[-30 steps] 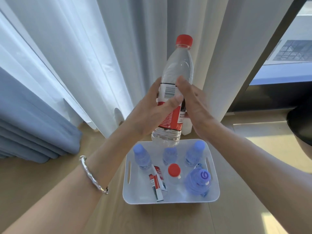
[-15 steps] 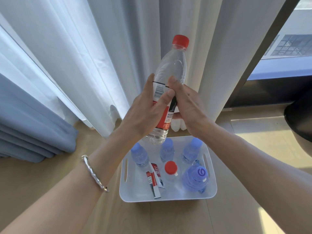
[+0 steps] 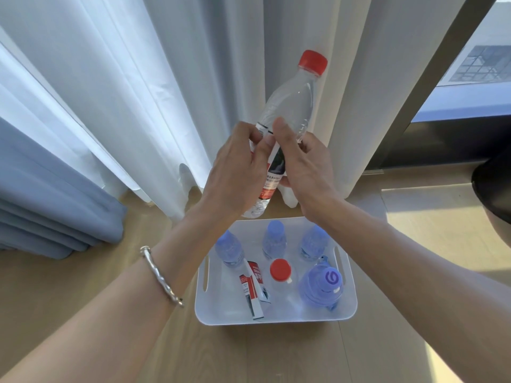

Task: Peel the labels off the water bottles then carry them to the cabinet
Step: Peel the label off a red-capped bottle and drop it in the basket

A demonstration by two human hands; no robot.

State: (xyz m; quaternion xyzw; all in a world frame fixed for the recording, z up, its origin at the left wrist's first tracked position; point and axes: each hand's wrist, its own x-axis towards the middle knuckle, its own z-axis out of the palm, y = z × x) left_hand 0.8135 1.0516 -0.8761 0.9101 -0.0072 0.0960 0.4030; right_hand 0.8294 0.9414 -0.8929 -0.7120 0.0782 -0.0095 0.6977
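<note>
Red-capped water bottle (image 3: 290, 106) is up in the air, tilted, right above the white bin (image 3: 276, 320) on the wood floor (image 3: 83, 299), left hand (image 3: 235, 178) and right hand (image 3: 307, 167) both with fingers clamped round its label (image 3: 275, 175).

We see white sheer curtains (image 3: 166, 92) behind | blue-grey drape (image 3: 49, 203) bunched at left | pale wood floor (image 3: 83, 286) | dark-framed window (image 3: 484, 64) at right | sun patch (image 3: 431, 230) on floor there
</note>
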